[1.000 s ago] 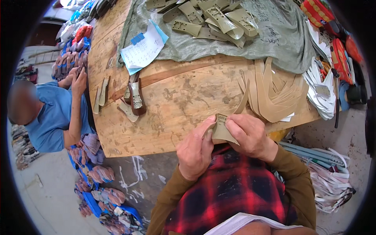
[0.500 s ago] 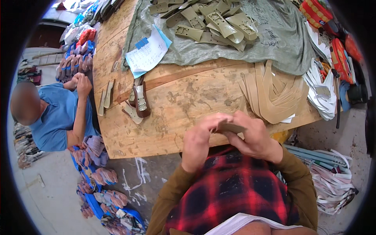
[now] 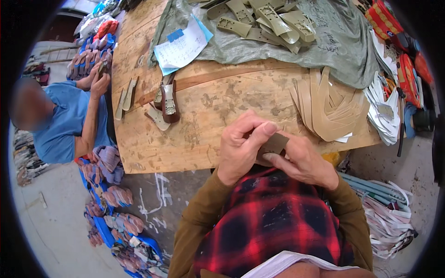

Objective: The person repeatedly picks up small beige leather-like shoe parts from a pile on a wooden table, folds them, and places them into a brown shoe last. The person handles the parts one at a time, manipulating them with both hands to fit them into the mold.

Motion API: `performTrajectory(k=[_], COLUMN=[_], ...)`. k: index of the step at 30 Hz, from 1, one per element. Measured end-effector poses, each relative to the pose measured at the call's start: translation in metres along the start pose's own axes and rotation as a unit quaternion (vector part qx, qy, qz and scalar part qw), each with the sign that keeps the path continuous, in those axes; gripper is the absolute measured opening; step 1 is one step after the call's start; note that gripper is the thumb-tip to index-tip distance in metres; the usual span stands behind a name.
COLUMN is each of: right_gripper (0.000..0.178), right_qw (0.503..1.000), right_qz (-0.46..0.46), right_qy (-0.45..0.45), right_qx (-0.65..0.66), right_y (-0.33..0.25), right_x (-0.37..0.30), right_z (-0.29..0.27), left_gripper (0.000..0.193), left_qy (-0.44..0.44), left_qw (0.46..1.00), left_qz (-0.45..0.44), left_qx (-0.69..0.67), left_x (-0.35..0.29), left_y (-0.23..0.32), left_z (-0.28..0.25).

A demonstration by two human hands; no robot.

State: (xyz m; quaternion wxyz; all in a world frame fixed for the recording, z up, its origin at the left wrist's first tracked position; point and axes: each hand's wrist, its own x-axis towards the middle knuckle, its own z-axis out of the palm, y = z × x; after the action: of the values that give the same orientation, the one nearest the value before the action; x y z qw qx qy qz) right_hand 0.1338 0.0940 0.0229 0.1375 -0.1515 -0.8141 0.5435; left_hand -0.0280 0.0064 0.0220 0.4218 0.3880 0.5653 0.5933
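My right hand is closed on a small olive-brown piece with a flat, squarish end, held over the table's near edge. My left hand is closed in a pinch, thumb against forefinger, at the upper left edge of the same piece. The fingers hide the rest of its shape. To the right of my hands lies a fan of curved tan strips. Farther left on the table is a brown-sided shoe sole, with paler soles beside it.
Olive plastic soles are heaped on a green woven sheet, with a written paper at its edge. White strips hang at the right. A co-worker in a blue shirt works on the left, near bundled soles.
My left hand has lifted slightly and its thumb now pinches the forefinger. More of the piece's flat end shows. The view has shifted a little; the co-worker now holds something up.
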Motion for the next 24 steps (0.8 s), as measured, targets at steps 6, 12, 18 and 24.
performTrajectory(k=[6, 12, 18, 24], right_gripper=[0.023, 0.022, 0.032, 0.025], right_qw=[0.996, 0.987, 0.973, 0.938], right_qz=[-0.037, -0.063, -0.107, 0.175], right_qy=[0.045, 0.098, 0.151, 0.133], right_qx=[-0.062, -0.112, -0.141, 0.269], right_y=[0.008, 0.012, -0.003, 0.028], right_x=[0.004, 0.001, 0.013, -0.002], right_z=[-0.009, 0.001, 0.0, 0.002], left_gripper=[0.023, 0.021, 0.029, 0.03], left_qy=[0.031, -0.078, -0.04, 0.019], left_qw=[0.987, 0.99, 0.98, 0.933], left_qz=[-0.105, -0.107, 0.064, 0.31], left_qx=[-0.12, 0.056, 0.183, 0.182], left_x=[-0.008, -0.018, -0.016, -0.017], left_y=[-0.013, -0.028, -0.006, -0.035], left_z=[-0.002, -0.013, -0.013, -0.017])
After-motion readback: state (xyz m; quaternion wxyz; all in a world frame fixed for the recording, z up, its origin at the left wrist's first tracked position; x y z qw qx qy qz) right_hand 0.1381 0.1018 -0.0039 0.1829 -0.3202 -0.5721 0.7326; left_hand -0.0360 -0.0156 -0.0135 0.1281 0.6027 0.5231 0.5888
